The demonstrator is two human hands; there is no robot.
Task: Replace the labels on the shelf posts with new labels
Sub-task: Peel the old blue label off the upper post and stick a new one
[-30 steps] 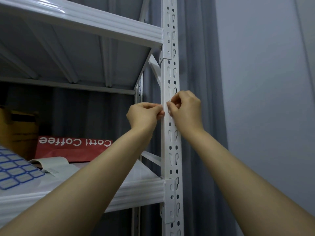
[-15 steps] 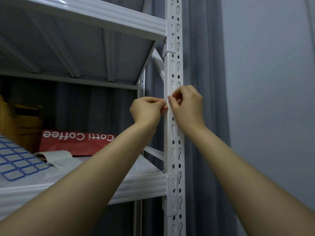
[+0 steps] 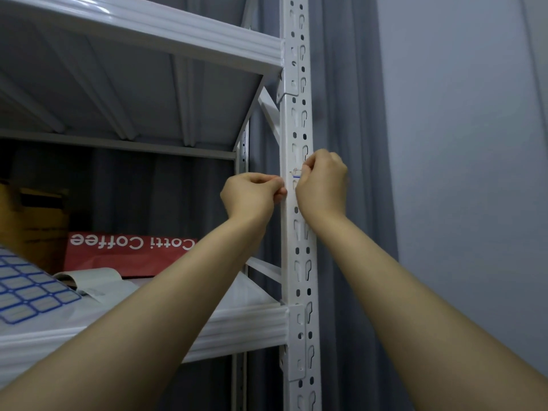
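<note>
A white perforated shelf post (image 3: 301, 262) runs up the middle of the view. A small white label (image 3: 296, 172) with a blue edge and handwriting sits on the post at hand height. My right hand (image 3: 321, 185) pinches that label's right part between thumb and fingers. My left hand (image 3: 252, 195) is curled against the post's left edge just below, its fingertips pinched at the label's lower left. Most of the label is hidden by my fingers. A sheet of blue-bordered blank labels (image 3: 26, 292) lies on the lower shelf at the left.
A white lower shelf (image 3: 246, 321) holds a red "Cotti Coffee" bag (image 3: 127, 250), a paper sheet (image 3: 98, 281) and a brown box (image 3: 32, 221). An upper shelf (image 3: 148, 28) hangs overhead. Grey curtain (image 3: 350, 143) and a pale wall (image 3: 459, 143) stand to the right.
The view has shifted so the post sits further right. A strip of the label with its blue edge now shows above my right fingers; both hands stay pinched at the post.
</note>
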